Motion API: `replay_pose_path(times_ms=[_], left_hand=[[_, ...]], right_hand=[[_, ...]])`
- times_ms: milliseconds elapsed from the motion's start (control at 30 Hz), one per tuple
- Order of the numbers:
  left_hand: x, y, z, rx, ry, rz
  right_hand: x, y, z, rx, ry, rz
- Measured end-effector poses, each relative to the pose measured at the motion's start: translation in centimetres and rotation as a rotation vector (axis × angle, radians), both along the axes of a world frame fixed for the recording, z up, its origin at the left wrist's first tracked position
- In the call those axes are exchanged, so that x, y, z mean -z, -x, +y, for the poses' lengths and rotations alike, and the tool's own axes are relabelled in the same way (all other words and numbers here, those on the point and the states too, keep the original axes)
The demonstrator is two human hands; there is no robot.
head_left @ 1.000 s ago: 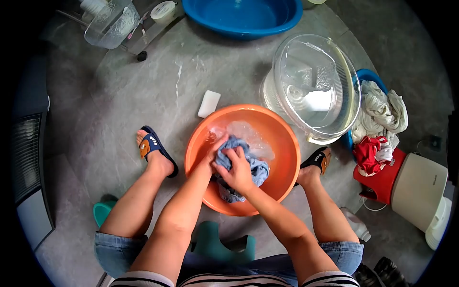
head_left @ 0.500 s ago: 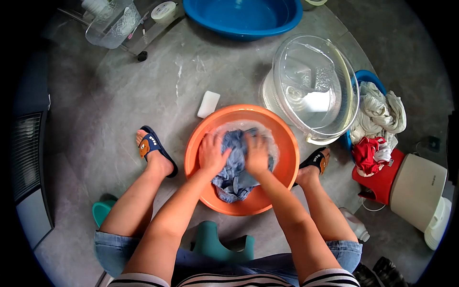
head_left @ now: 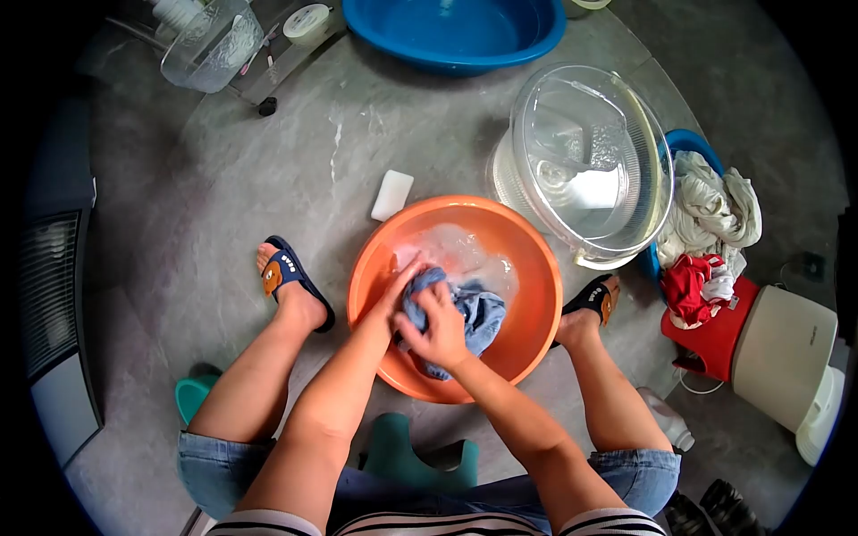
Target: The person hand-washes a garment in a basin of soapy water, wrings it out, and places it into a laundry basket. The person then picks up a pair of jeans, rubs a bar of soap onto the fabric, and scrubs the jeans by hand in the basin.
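Observation:
A wet blue denim garment (head_left: 483, 318) lies bunched in an orange basin (head_left: 534, 335) with sudsy water (head_left: 460, 246). My left hand (head_left: 395, 293) presses along the garment's left side, partly hidden by cloth and my other hand. My right hand (head_left: 438, 329) lies over the garment's near left part, its fingers curled on a fold of cloth. Just beyond the basin's rim lies a white rectangular block (head_left: 391, 196), which looks like soap.
A clear tub with a lid (head_left: 581, 170) stands right of the basin. A large blue basin (head_left: 456, 45) is at the far side. Piled clothes (head_left: 710, 205) fill another blue basin at right, near a red and cream appliance (head_left: 778, 353). A teal stool (head_left: 398, 451) is below me.
My right hand has moved left and nearer, close to my left hand. The garment, spread out before, is now gathered between them, and more suds show at the far side.

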State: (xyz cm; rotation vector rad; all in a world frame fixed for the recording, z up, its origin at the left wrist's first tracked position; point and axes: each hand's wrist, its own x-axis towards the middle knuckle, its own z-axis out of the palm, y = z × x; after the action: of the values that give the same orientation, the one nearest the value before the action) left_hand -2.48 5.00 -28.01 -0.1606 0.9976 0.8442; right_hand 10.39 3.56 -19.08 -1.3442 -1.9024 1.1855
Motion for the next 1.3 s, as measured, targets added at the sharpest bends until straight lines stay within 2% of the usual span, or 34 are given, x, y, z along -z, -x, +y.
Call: replay_pose_path(times_ms=[33, 67, 133, 167, 200, 267, 333, 367, 400, 467, 533, 567, 600, 667, 733, 767, 800, 867, 933, 1000, 1033, 1067, 1133, 1167, 1200, 1267, 1300], left_hand=[[-0.2, -0.2, -0.3, 0.045, -0.011, -0.052], [-0.3, -1.2, -0.2, 0.078, 0.046, 0.057], [3.6, -1.9, -2.8, -0.080, -0.037, 0.000], [1.5, -2.4, -2.2, -0.026, 0.151, 0.208], [-0.4, -3.0, -1.5, 0.005, 0.173, 0.286], [-0.3, -3.3, -1.6, 0.035, 0.020, 0.308], [-2.2, -2.9, -0.7, 0.149, -0.087, 0.952], [-0.2, -0.6, -0.7, 0.456, -0.179, 1.152], [-0.8, -0.1, -0.8, 0.605, -0.145, 1.239], [-4.2, 0.1, -1.2, 0.956, -0.307, 1.428], [-3.7, -1.4, -2.0, 1.331, -0.542, 1.679], [-4.0, -2.1, -1.6, 1.379, -0.533, 1.525], [-4.3, -2.4, -1.1, 1.421, -0.519, 1.371], [-1.8, -0.8, -1.0, 1.016, -0.523, 1.216], [-0.8, 0.3, -0.5, 0.753, -0.292, 1.144], [-0.4, 0.5, -1.3, 0.558, -0.250, 1.228], [-1.5, 0.3, -1.4, 0.515, -0.169, 1.338], [-4.1, -1.0, -2.7, 0.662, -0.342, 1.568], [-4.4, -2.0, -3.5, 0.991, -0.491, 1.673], [-3.7, -3.0, -3.9, 1.364, -0.611, 1.818], [-3.2, -2.7, -3.5, 1.362, -0.567, 1.605], [-2.8, -2.4, -3.1, 1.361, -0.575, 1.554], [-3.8, -1.8, -2.5, 1.358, -0.582, 1.447], [-0.7, -0.9, -3.3, 1.149, -0.690, 1.493], [-0.8, 0.0, -2.6, 1.015, -0.705, 1.383], [1.7, 0.4, -1.8, 0.378, -0.660, 1.183], [-0.6, -1.0, -1.1, 0.229, -0.372, 0.969]], right_hand=[[0.0, -0.1, -0.3, -0.067, -0.054, -0.045], [0.2, -0.2, -0.7, -0.133, -0.106, -0.092], [2.7, -1.2, 1.0, -0.106, -0.230, -0.183], [4.0, -1.6, 2.2, -0.035, -0.216, -0.233], [5.1, -2.0, 3.3, 0.038, -0.203, -0.285], [5.5, -3.4, 5.6, 0.175, -0.185, -0.321], [5.4, -5.5, 7.0, 0.341, -0.188, -0.293], [4.7, -6.9, 6.6, 0.501, 0.009, -0.300], [4.9, -8.3, 5.9, 0.590, 0.226, -0.321], [9.1, -10.1, 1.7, 0.521, 0.467, -0.385], [11.0, -7.8, -3.3, 0.250, 0.114, -0.898], [9.1, -7.3, -3.0, 0.241, 0.280, -0.512], [8.1, -7.3, -2.1, 0.153, 0.322, -0.365], [6.7, -8.0, 0.6, -0.025, 0.409, -0.070], [4.0, -8.4, 3.1, 0.182, 0.254, -0.153], [1.4, -8.3, 4.7, 0.302, 0.196, -0.217], [-0.2, -8.1, 5.6, 0.422, 0.137, -0.281], [-0.3, -7.8, 5.9, 0.398, 0.024, -0.529], [2.7, -7.7, 4.9, 0.169, 0.139, -0.723], [6.2, -7.3, 3.2, -0.047, 0.052, -0.857], [6.9, -6.9, 2.6, -0.204, 0.070, -0.893], [7.4, -6.9, 2.4, -0.417, -0.005, -0.977], [6.4, -7.6, 4.7, -0.539, 0.067, -0.901], [5.3, -7.9, 5.7, -0.384, 0.111, -0.873], [6.4, -7.6, 5.7, -0.165, 0.162, -0.726], [8.8, -6.2, 4.8, 0.266, 0.264, -0.420], [7.6, -5.1, 4.1, 0.198, 0.131, -0.322]])
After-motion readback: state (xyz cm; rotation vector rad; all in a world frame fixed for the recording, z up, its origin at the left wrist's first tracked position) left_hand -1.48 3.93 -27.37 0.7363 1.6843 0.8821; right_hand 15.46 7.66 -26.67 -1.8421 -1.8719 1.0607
